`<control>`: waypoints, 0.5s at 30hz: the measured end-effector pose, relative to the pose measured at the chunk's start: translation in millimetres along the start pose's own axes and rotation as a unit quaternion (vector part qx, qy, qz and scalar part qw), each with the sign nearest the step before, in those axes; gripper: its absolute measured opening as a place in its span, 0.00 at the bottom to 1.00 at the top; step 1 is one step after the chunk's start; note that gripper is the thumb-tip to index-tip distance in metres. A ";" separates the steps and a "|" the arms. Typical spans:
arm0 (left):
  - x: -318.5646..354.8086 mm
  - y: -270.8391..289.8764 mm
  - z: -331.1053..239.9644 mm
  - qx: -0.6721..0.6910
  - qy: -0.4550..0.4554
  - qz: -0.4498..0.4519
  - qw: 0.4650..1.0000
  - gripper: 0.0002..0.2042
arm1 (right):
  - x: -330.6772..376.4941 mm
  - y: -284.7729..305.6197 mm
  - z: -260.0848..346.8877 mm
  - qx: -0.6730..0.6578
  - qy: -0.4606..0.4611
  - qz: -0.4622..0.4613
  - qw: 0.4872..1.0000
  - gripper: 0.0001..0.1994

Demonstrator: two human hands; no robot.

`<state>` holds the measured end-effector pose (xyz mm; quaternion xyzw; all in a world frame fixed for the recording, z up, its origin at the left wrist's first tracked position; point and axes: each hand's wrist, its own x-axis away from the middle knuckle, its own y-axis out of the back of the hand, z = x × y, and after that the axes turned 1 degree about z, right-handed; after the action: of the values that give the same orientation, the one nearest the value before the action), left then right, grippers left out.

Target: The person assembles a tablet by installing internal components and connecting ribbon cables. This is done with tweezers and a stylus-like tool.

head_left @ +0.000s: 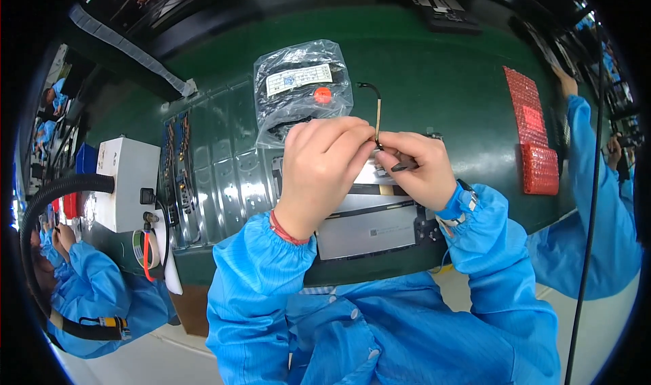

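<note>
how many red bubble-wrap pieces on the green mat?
2, both to the person's right: a long flat red strip farther back, and a thicker red bundle just nearer, touching its end. More may lie stacked beneath, unseen.

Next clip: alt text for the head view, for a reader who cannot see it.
A person in blue sleeves holds a thin flat cable upright between the left hand and right hand, above a grey flat device on a green table. A clear plastic bag lies behind.
</note>
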<state>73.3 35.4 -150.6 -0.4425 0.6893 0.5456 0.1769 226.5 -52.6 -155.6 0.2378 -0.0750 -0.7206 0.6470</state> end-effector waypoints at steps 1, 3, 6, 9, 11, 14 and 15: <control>-0.3 1.4 -1.3 0.000 0.000 -0.001 1.000 0.08 | 0.9 -0.4 0.3 0.023 0.012 -0.005 1.000 0.16; -1.1 5.4 -4.2 -0.062 -0.035 0.012 0.997 0.08 | 1.7 -1.1 2.1 0.046 0.024 -0.009 0.999 0.16; 2.0 7.5 -1.1 -0.095 -0.061 0.005 0.994 0.08 | -0.2 -6.3 6.2 0.096 0.008 0.000 0.995 0.14; -2.1 9.4 -9.0 -0.080 -0.058 -0.004 0.995 0.09 | 3.2 -6.8 6.8 0.107 0.062 -0.051 0.991 0.14; -2.0 9.2 -8.2 -0.061 -0.055 -0.006 0.997 0.09 | 2.2 -10.9 6.5 0.093 0.077 -0.066 0.990 0.15; -2.1 8.0 -6.5 -0.046 -0.047 -0.015 0.998 0.09 | -1.2 -11.9 -2.1 0.081 0.098 -0.070 0.989 0.15; -2.3 8.1 -6.0 -0.050 -0.041 -0.021 0.998 0.09 | -2.1 -12.6 -3.1 0.081 0.102 -0.071 0.989 0.15</control>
<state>69.5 30.9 -142.1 -0.4424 0.6435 0.5936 0.1942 216.7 -48.0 -163.1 0.3664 -0.0500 -0.7284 0.5768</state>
